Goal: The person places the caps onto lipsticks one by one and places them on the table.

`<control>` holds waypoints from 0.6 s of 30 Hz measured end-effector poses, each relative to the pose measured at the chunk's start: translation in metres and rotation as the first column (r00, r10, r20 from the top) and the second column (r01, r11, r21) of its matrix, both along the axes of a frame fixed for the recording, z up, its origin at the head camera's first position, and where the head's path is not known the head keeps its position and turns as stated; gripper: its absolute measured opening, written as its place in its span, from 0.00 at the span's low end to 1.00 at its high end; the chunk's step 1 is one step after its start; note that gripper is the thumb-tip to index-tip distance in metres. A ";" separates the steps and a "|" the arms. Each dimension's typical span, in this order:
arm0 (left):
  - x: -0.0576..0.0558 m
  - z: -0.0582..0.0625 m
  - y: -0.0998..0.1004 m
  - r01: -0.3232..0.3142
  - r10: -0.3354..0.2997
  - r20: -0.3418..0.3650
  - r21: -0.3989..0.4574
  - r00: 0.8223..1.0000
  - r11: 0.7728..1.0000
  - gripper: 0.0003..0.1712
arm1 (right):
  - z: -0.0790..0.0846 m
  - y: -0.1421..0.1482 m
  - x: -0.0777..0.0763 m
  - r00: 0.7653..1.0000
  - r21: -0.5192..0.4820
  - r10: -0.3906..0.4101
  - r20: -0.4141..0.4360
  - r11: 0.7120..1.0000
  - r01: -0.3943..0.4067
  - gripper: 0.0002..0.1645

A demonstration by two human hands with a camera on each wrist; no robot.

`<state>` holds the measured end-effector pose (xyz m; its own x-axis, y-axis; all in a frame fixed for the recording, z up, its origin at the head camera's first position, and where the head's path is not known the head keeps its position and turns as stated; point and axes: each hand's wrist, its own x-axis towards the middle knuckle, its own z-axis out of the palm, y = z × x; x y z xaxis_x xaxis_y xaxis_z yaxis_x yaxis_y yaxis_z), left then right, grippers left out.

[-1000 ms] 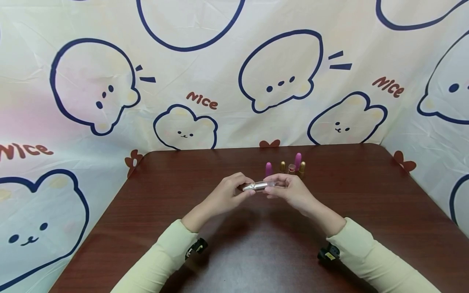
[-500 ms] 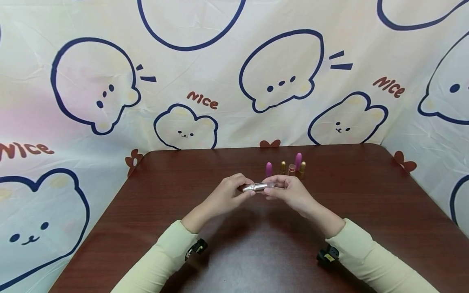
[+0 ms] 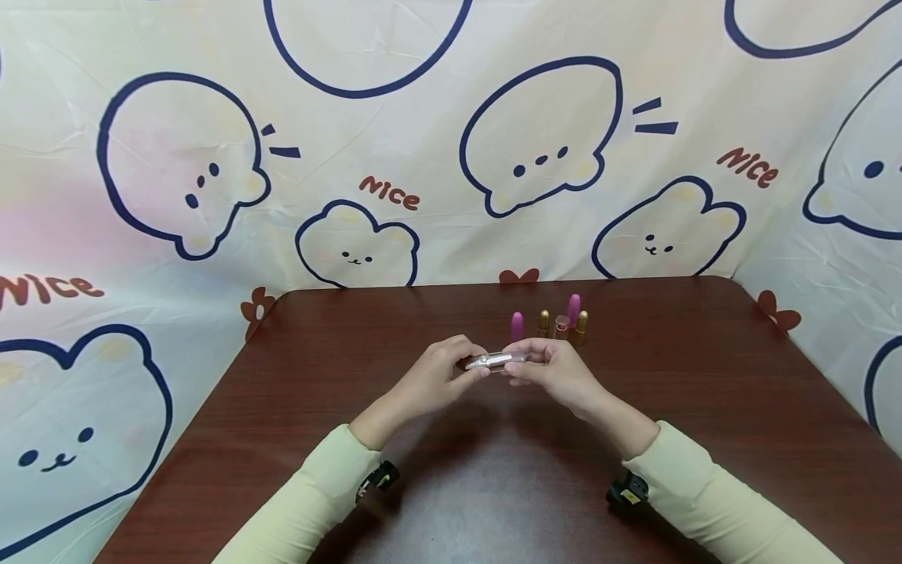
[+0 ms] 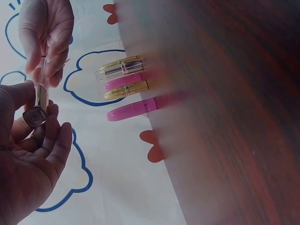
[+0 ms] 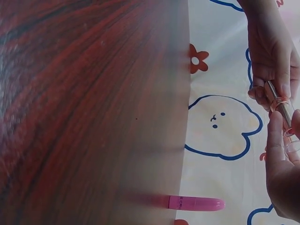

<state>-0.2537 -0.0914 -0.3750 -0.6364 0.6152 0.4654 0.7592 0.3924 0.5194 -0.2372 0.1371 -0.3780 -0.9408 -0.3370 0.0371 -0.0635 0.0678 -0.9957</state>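
Note:
In the head view, a silvery lipstick [image 3: 489, 360] is held in the air above the table, lying nearly level between both hands. My left hand [image 3: 437, 376] grips its dark base end, which faces the camera in the left wrist view as a rounded square base [image 4: 35, 116]. My right hand [image 3: 564, 374] pinches the clear cap [image 5: 293, 146] at the other end. In the right wrist view this cap overlaps the metal tube; fingers partly hide it, and I cannot tell how far it is on.
Behind the hands several lipsticks stand upright: a magenta one [image 3: 517, 325], a gold one [image 3: 543, 321], a clear-capped one [image 3: 561, 327], a taller magenta one [image 3: 574, 304] and another gold one [image 3: 582, 323]. The brown table [image 3: 317, 337] meets a patterned cloth [image 3: 437, 141] at the back.
My right hand has shifted very slightly left and toward me, with the cap still pinched. The left hand and the standing lipsticks stay in place.

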 end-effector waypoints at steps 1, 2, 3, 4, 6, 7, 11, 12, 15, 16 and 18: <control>0.000 0.000 0.000 -0.003 0.003 -0.001 -0.002 1.000 1.000 0.07 | 0.000 0.000 0.000 1.000 0.004 -0.003 -0.001 1.000 0.003 0.19; 0.000 0.000 0.000 -0.005 0.005 0.000 -0.005 1.000 1.000 0.08 | 0.000 0.000 0.000 1.000 0.006 -0.003 -0.002 1.000 0.003 0.19; 0.000 -0.001 0.000 -0.007 0.007 0.003 -0.008 1.000 1.000 0.08 | -0.001 0.000 0.000 1.000 0.009 -0.004 -0.002 1.000 0.004 0.19; 0.000 -0.001 0.001 -0.010 0.011 0.008 -0.012 1.000 1.000 0.08 | -0.002 -0.001 -0.001 1.000 0.013 -0.002 -0.006 1.000 0.002 0.19; 0.000 -0.001 0.001 -0.017 0.017 0.023 -0.021 1.000 1.000 0.08 | -0.003 -0.001 -0.001 1.000 0.017 0.001 -0.008 1.000 -0.001 0.19; 0.000 -0.002 0.001 -0.020 0.021 0.031 -0.027 0.999 0.999 0.09 | -0.003 -0.001 -0.001 1.000 0.019 0.004 -0.009 1.000 -0.004 0.18; -0.001 -0.002 0.000 -0.024 0.026 0.054 -0.045 0.998 0.999 0.09 | -0.003 -0.002 -0.002 1.000 0.028 0.010 -0.005 1.000 -0.010 0.18; -0.001 -0.002 -0.001 -0.023 0.025 0.054 -0.050 0.998 0.998 0.08 | -0.003 -0.003 -0.003 1.000 0.033 0.011 -0.006 0.999 -0.011 0.18; -0.002 -0.002 -0.002 -0.014 0.018 0.058 -0.056 0.998 0.998 0.08 | 0.000 -0.004 -0.003 1.000 0.056 0.012 -0.009 0.998 -0.011 0.18; -0.003 -0.002 -0.002 -0.013 0.016 0.059 -0.058 0.998 0.998 0.08 | 0.000 -0.004 -0.003 1.000 0.064 0.012 -0.013 0.998 -0.011 0.18; -0.003 -0.001 -0.003 -0.010 0.014 0.060 -0.064 0.998 0.998 0.08 | 0.002 -0.005 -0.004 1.000 0.079 0.008 -0.024 0.997 -0.006 0.18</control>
